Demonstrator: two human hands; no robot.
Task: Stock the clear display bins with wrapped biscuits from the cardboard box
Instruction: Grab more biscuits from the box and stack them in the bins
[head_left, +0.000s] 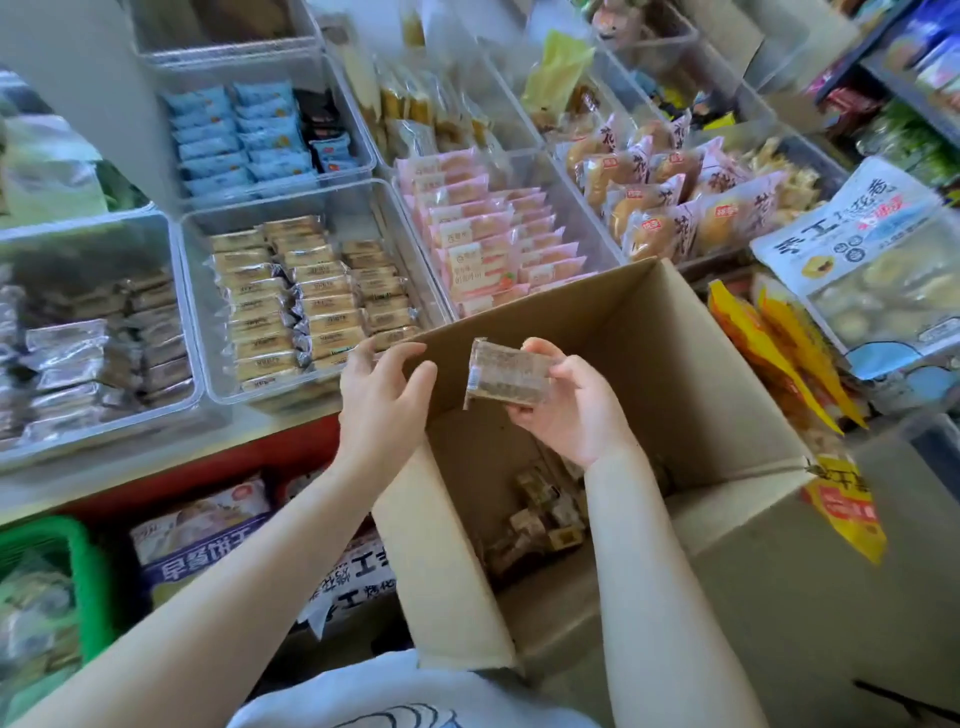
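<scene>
An open cardboard box (691, 364) stands in front of me, with several wrapped biscuits (540, 525) lying loose at its bottom. My right hand (576, 405) holds a stack of brown wrapped biscuits (506, 375) above the box opening. My left hand (384, 395) is at the box's left corner with loosely bent fingers touching the rim; it holds nothing. Just left of the box is a clear bin (202, 322) with rows of tan wrapped biscuits (306, 301). Further left, another clear bin (171, 244) holds dark brown wrapped biscuits (119, 348).
Behind the box are clear bins of pink packets (483, 244), blue packets (239, 135) and bread rolls (670, 192). Large snack bags (872, 260) lie at the right. Below the shelf edge are bagged goods (208, 525) and a green basket (67, 566).
</scene>
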